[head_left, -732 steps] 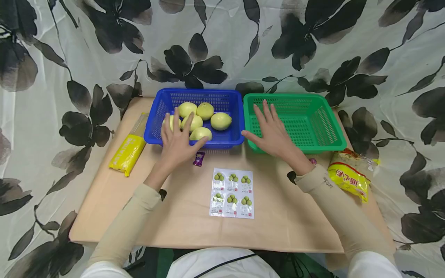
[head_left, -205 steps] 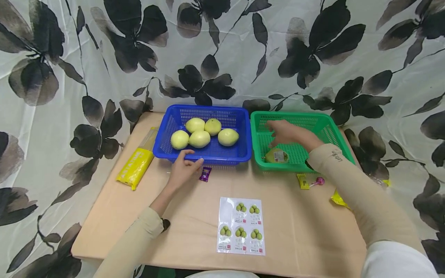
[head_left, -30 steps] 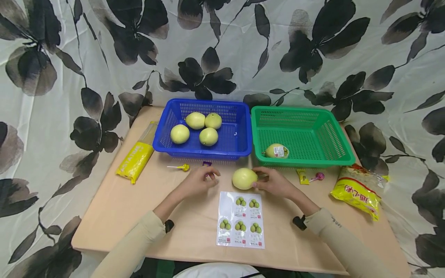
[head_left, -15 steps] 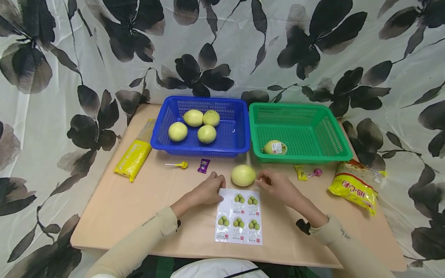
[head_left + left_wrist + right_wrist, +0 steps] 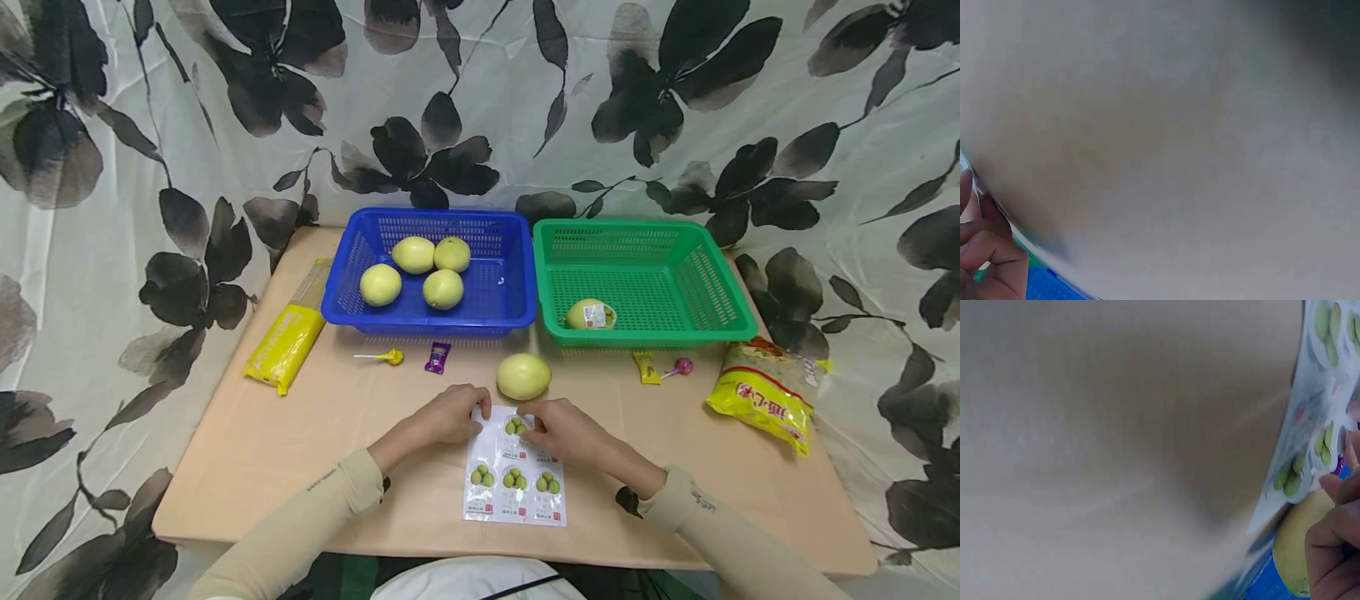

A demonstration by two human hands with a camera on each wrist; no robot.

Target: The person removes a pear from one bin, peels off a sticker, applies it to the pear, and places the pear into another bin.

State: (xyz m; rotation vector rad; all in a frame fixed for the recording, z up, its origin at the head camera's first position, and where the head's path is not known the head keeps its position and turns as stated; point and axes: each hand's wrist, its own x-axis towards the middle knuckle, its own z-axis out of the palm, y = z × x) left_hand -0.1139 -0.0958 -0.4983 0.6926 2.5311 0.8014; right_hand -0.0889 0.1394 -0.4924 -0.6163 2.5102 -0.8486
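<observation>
A white sheet of stickers (image 5: 486, 454) printed with green fruit lies on the table in front of me. My left hand (image 5: 447, 415) pinches its upper left corner, beside a blank spot. With bent fingers, my right hand (image 5: 564, 429) pinches at the edge of an upper sticker (image 5: 515, 426) and partly covers the one beside it. In the right wrist view the sheet (image 5: 1279, 481) looks slightly bent near the fingertips. A smooth pale yellow-green fruit (image 5: 523, 377), like a small melon, rests just beyond the sheet, touched by neither hand.
A blue basket (image 5: 427, 321) holds several similar fruits. Right of it, a green basket (image 5: 652, 335) holds one fruit with a sticker (image 5: 595, 316). Lollipops (image 5: 392, 357), small wrapped candies (image 5: 437, 357) and yellow food packages (image 5: 285, 346) (image 5: 761, 400) lie around them.
My right hand has let go of the fruit and moved left and down onto the sheet's upper edge. My left hand has come down to grip the sheet's corner.
</observation>
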